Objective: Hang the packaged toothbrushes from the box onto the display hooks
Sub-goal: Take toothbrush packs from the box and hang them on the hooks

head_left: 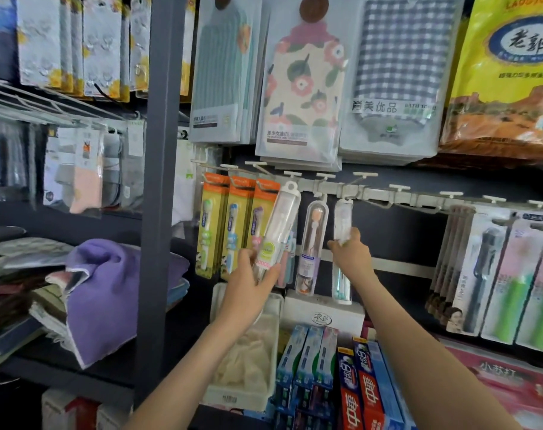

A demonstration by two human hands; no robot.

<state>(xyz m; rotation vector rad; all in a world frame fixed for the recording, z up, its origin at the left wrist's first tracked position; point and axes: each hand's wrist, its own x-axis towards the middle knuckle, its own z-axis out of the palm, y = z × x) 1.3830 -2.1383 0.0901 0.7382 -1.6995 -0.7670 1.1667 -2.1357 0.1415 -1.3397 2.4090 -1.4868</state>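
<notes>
White bin (pixel 233 398) holds pale bundles. Left hand (pixel 248 280) grips tilted clear toothbrush case (pixel 282 218); right hand (pixel 352 259) pinches hung case (pixel 342 217). Toothpaste boxes (pixel 354 386) below.

a first clear pack (pixel 279 231), a tube with a white hanging tab and a pale toothbrush inside, is held tilted in the grip of the left hand (pixel 248 282), its top leaning right. its tab is level with the row of white hooks (pixel 364 174); whether it is threaded on one cannot be told. a second clear pack (pixel 312 243), with a peach-headed brush, is hung upright just to the right. a third clear pack (pixel 342 218) is hung beside that and pinched at mid-height by the right hand (pixel 352 257). three orange-carded brushes (pixel 237 225) are hung at the left.
</notes>
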